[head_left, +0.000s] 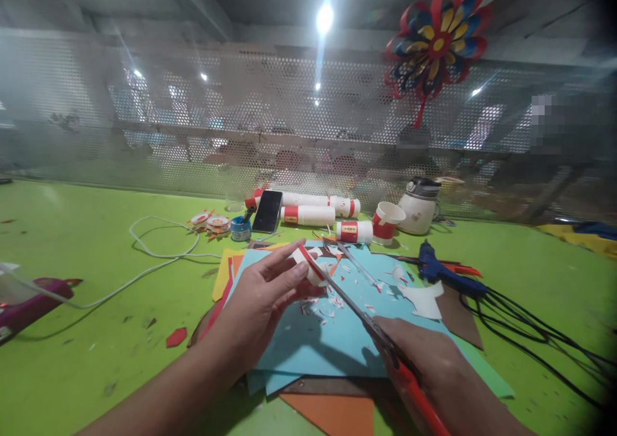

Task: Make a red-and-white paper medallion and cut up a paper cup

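Observation:
My left hand [267, 294] pinches a small white piece of paper cup with a red band [311, 265], thumb on its near face. In my right hand [429, 359] is a pair of scissors [359, 310] with red handles, fingers wrapped round them. The blades point up and left, their tips reaching the edge of the cup piece. Underneath both hands lie light blue paper sheets [299, 352], strewn with small white and red paper scraps [332, 307]. A larger white cut piece of cup [427, 299] rests to the right.
Behind stand a red and white paper cup [387, 220], stacked cups [308, 215], a phone [268, 211], a blue jar [241, 228] and a kettle-like bottle [418, 206]. A blue glue gun [441, 269] with black cables lies right. A white cable [144, 265] crosses the green table [120, 333].

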Motion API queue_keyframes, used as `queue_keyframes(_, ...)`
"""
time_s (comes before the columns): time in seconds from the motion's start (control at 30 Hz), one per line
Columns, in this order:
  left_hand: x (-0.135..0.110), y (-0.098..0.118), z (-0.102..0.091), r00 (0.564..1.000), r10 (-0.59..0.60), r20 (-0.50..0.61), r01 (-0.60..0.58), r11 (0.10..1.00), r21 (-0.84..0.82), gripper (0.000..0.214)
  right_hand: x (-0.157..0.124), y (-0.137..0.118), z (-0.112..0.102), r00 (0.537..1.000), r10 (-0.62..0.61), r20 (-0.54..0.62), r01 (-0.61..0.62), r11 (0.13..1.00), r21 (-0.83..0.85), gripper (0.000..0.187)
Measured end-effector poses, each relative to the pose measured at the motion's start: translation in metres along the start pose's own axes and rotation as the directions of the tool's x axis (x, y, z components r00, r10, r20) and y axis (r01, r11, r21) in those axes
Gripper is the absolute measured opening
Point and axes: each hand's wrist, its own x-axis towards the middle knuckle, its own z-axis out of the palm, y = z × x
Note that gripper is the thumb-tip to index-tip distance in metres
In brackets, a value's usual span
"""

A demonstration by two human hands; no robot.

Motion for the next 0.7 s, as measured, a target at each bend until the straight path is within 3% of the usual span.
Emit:
queue_keyframes(0.43, -0.0024, 0.0026, 0.004, 1.0, 0.011, -0.002, -0.011, 1.0, 0.008, 0.045, -0.0022, 0.0052, 0.004, 1.0, -0.016, 0.023, 0.017, 0.999, -0.05, 0.008)
queue_keyframes(0.7, 0.0011, 0.0006, 0.0011, 0.997, 0.012, -0.073, -0.01, 1.0, 0.025, 0.063, 0.0014, 0.0038, 0.0005, 0.998, 0.051, 0.046, -0.047, 0.996, -0.075, 0.013)
